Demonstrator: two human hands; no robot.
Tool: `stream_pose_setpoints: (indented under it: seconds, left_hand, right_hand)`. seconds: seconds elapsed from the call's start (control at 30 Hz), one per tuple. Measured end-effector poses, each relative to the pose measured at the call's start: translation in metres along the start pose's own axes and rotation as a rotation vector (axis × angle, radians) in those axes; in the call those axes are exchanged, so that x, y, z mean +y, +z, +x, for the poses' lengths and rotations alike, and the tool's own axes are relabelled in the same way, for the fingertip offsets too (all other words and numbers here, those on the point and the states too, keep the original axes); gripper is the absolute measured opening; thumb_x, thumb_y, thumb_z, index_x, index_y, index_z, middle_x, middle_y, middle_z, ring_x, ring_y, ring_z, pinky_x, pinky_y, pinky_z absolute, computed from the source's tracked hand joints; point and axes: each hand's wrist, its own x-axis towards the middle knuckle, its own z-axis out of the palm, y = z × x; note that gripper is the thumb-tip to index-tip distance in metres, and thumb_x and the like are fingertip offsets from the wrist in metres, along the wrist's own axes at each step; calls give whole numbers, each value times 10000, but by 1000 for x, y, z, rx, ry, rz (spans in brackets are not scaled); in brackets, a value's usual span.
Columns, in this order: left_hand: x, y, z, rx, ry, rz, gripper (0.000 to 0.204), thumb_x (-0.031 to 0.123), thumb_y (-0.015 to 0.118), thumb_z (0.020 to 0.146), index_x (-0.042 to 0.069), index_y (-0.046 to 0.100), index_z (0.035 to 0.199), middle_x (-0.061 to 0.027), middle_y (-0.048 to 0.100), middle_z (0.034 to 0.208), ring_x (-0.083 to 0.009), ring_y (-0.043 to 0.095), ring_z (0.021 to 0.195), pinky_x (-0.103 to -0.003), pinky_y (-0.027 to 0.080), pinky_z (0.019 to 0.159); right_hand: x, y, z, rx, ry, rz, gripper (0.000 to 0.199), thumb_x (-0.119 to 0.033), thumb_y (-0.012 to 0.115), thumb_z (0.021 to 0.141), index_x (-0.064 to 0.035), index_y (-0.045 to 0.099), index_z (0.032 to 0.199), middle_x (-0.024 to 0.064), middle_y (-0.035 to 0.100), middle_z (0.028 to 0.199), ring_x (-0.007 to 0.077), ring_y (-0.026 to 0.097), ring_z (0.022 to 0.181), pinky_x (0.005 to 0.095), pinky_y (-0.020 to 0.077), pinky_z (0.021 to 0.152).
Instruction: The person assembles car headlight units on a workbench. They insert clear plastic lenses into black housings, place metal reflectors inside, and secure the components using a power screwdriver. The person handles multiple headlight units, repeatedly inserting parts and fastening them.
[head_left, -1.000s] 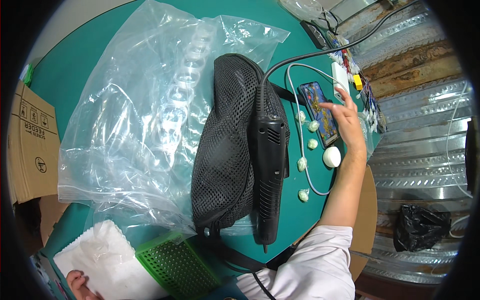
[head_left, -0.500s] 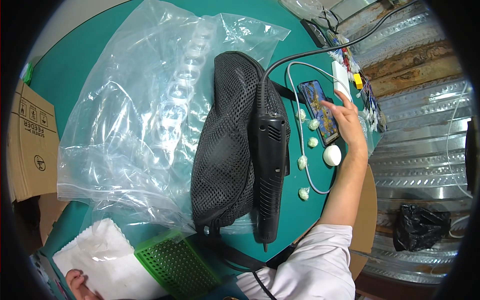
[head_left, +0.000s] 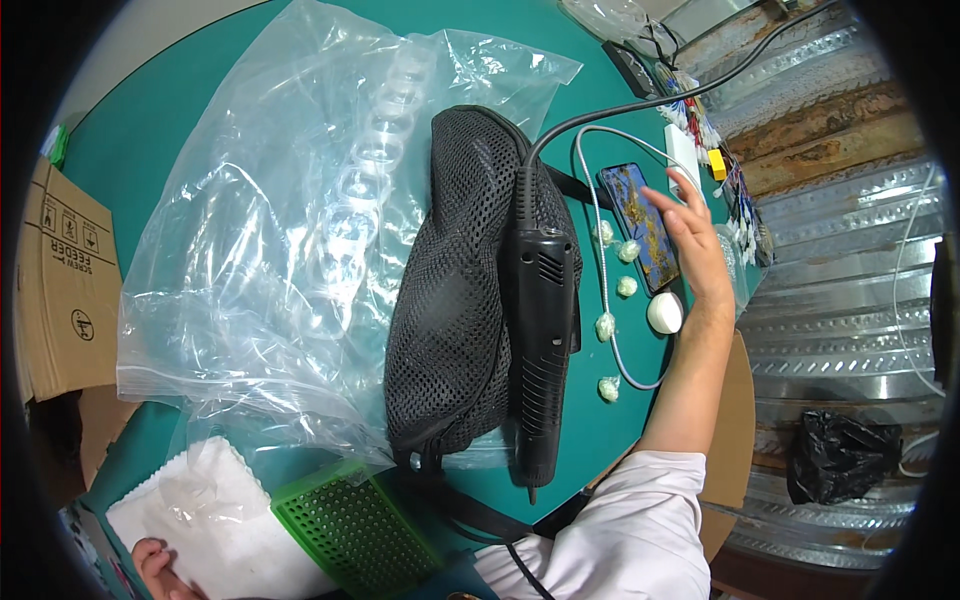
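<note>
While the right hand (head_left: 695, 250) rests spread fingers on the phone (head_left: 642, 225) at right, this rigid, slick slab looks best gripped by its edges

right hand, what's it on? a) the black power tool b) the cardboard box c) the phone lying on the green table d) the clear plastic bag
c, the right hand reaches out with its fingers over the phone, well apart from the black power tool lying on the mesh bag.
</note>
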Motion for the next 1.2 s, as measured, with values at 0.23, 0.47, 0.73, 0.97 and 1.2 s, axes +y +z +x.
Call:
stream_pose_setpoints:
  seconds: [0.23, 0.47, 0.73, 0.97, 1.2]
  left_hand:
    - [45, 13, 29, 252, -224, -221, 445, 433, 317, 879, 47, 410, 1079, -115, 385, 1188, -220, 374, 1092, -330, 252, 939]
    - [48, 15, 33, 275, -263, -230, 477, 468, 347, 856, 22, 424, 1005, -148, 378, 1143, -239, 355, 1071, -336, 213, 937]
    - [47, 13, 31, 261, -240, -210, 481, 478, 319, 867, 59, 381, 1095, -134, 353, 1206, -250, 338, 1115, -365, 237, 944]
    - [29, -5, 16, -62, -103, 99, 541, 505, 262, 891, 149, 280, 1297, -109, 293, 1344, -278, 297, 1211, -437, 281, 966]
    - [42, 12, 28, 201, -234, -145, 476, 469, 327, 864, 46, 396, 1072, -137, 362, 1189, -245, 344, 1104, -355, 233, 939]
  right_hand:
    - [4, 1, -3, -69, 93, -201, 302, -314, 458, 865, -192, 625, 1085, 101, 344, 1348, 286, 267, 1215, 385, 177, 1021]
    - [14, -4, -1, 139, 84, 43, 326, -335, 433, 883, -162, 629, 1077, 90, 369, 1327, 259, 318, 1187, 377, 214, 1003]
    - [11, 1, -3, -114, -1, -130, 309, -362, 443, 875, -204, 653, 1036, 87, 343, 1345, 261, 291, 1188, 387, 201, 1006]
    - [16, -11, -3, 174, 15, 203, 408, -362, 421, 889, -40, 669, 923, 90, 341, 1326, 244, 329, 1197, 374, 231, 998]
    - [25, -7, -4, 61, 86, -106, 316, -351, 456, 867, -127, 669, 934, 120, 375, 1298, 288, 301, 1199, 398, 166, 1024]
